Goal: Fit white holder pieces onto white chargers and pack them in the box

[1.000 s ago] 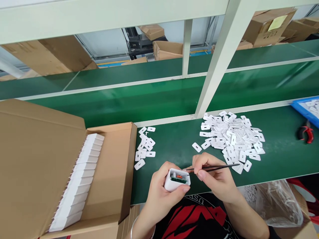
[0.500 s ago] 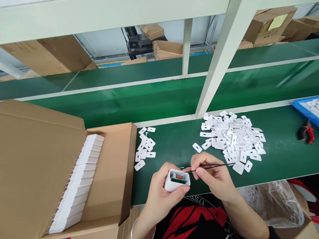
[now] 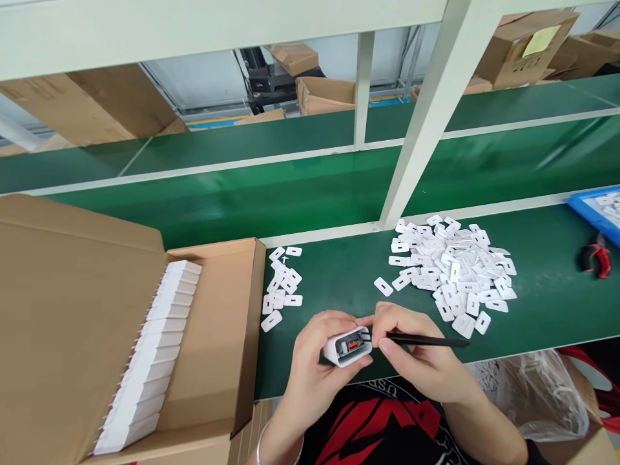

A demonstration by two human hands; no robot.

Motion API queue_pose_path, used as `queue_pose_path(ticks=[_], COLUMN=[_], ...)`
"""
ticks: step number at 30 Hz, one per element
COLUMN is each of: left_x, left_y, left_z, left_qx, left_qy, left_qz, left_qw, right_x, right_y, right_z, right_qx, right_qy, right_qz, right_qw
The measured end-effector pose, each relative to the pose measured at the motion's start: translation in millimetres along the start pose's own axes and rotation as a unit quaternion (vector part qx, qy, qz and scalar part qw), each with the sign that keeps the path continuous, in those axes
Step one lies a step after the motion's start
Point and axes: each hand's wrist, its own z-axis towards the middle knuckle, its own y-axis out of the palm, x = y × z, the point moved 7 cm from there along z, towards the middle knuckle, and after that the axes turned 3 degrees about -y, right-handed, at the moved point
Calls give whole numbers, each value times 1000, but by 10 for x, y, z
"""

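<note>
My left hand (image 3: 317, 361) is wrapped round a white plastic charger housing (image 3: 333, 352), its open end tilted toward my right hand. Inside the opening a circuit board with an orange-red connector (image 3: 352, 345) shows. Between the thumb and fingers of my right hand (image 3: 421, 352) are black tweezers (image 3: 431, 340), seen edge-on. Their tips reach the right rim of the housing's opening; whether they touch the board I cannot tell. Beyond my right hand lies a heap of white end plates (image 3: 455, 258), each with a slot.
An open cardboard box (image 3: 208, 349) on the left holds a row of white housings (image 3: 150, 361). A smaller group of white plates (image 3: 283, 281) lies beside it. Red-handled pliers (image 3: 600, 258) and a blue tray (image 3: 593, 210) are at far right. A slanted frame post (image 3: 421, 116) rises behind the bench.
The tweezers have turned edge-on and their tips have come to the housing's opening. My left hand has tilted the housing so its open end faces more to the right.
</note>
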Motion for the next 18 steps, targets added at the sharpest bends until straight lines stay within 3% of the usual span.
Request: queue_pose_path(ticks=[2,6,9,13,16,18], left_x=[-15,-46,-90,-161,-191,-214], left_y=[-10,-34,-41,-46,-48,-52], left_z=[7,19,12,10,31,47], left_qx=[5,15,15,23,31,36], left_qy=[4,5,-3,-17,-14,-13], left_qz=[8,18,-8,-59,-97,-114], left_qw=[1000,1000,1000,998,995,993], right_x=[0,77,282,772,1185,1378], right_y=[-63,-383,-537,-448,-321,-275], right_z=[6,3,65,252,353,376], right_qx=[31,182,218,110,16,-33], right_qy=[-11,-49,-13,51,81,89], right_qz=[10,47,-75,-319,-480,-533], right_qw=[999,981,973,940,873,841])
